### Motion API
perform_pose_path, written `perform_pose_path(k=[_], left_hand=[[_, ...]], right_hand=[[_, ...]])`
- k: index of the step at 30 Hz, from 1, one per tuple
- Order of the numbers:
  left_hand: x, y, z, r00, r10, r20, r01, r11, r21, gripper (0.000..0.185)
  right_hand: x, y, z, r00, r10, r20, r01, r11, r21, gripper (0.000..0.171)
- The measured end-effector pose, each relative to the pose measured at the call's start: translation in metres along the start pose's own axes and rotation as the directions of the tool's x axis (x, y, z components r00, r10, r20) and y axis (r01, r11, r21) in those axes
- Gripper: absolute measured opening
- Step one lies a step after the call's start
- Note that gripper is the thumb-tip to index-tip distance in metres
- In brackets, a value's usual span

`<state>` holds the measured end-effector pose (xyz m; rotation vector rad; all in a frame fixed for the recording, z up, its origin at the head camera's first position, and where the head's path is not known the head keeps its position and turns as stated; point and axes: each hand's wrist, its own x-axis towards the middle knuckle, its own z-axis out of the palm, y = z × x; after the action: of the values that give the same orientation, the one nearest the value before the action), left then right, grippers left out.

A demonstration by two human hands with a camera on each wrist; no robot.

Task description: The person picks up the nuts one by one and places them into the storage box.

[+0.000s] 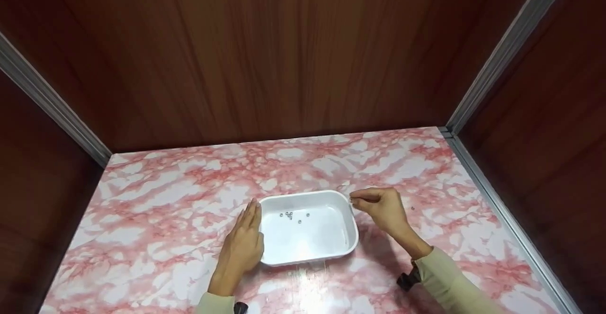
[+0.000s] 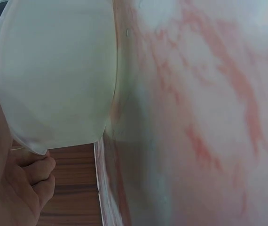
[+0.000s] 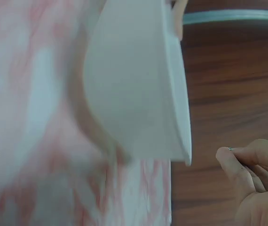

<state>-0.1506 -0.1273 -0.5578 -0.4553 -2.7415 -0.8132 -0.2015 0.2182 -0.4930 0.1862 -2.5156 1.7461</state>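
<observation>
Bench [image 1: 142,238]: red/wht marbled. Wht tray [image 1: 312,243] on it, nr. mid. L hand [image 1: 244,239] against tray's L side, fingers straight. R hand [image 1: 382,207] just beside R rim, fingers pinching tiny shiny pc. [image 3: 230,149]. Sev. sm. silvery bits [image 1: 299,221] in tray; single speck [image 1: 412,208] on bench, R of R hand.

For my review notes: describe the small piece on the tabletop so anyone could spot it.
On the marbled tabletop, find the white tray, then the right hand beside it. The small piece lies right of that hand. Unlike the pieces inside the tray, it rests outside.
</observation>
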Motion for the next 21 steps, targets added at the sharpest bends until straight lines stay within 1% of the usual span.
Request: perform_pose_path(k=[2, 4, 6, 10, 15, 17, 21], left_hand=[[0.000, 0.000, -0.001, 1.000, -0.008, 0.013, 0.008, 1.000, 0.017, 0.058], [0.000, -0.001, -0.001, 1.000, -0.014, 0.022, 0.013, 0.999, 0.033, 0.058], [0.000, -0.001, -0.002, 0.999, -0.019, 0.026, 0.017, 0.998, 0.058, 0.059], [0.001, -0.002, -0.002, 1.000, -0.017, 0.021, 0.016, 0.998, 0.067, 0.059], [0.002, -0.001, -0.002, 0.999, -0.027, 0.026, 0.026, 0.998, 0.058, 0.059], [0.001, -0.001, -0.002, 0.999, -0.027, 0.025, 0.026, 0.998, 0.060, 0.059], [0.000, -0.002, -0.002, 1.000, -0.017, 0.016, 0.016, 0.998, 0.064, 0.058]], right_hand=[[0.002, -0.002, 0.003, 0.997, 0.051, 0.051, -0.054, 0.996, 0.070, 0.020], [0.003, -0.004, 0.007, 0.990, 0.095, 0.102, -0.109, 0.984, 0.139, 0.022], [0.005, -0.006, 0.010, 0.980, 0.136, 0.149, -0.165, 0.965, 0.206, 0.025], [0.009, -0.009, 0.016, 0.953, 0.198, 0.230, -0.264, 0.916, 0.304, 0.028], [0.011, -0.014, 0.023, 0.919, 0.248, 0.305, -0.353, 0.863, 0.361, 0.034], [0.012, -0.016, 0.026, 0.910, 0.258, 0.325, -0.373, 0.852, 0.368, 0.036], [0.014, -0.020, 0.034, 0.886, 0.282, 0.367, -0.415, 0.835, 0.361, 0.035]])
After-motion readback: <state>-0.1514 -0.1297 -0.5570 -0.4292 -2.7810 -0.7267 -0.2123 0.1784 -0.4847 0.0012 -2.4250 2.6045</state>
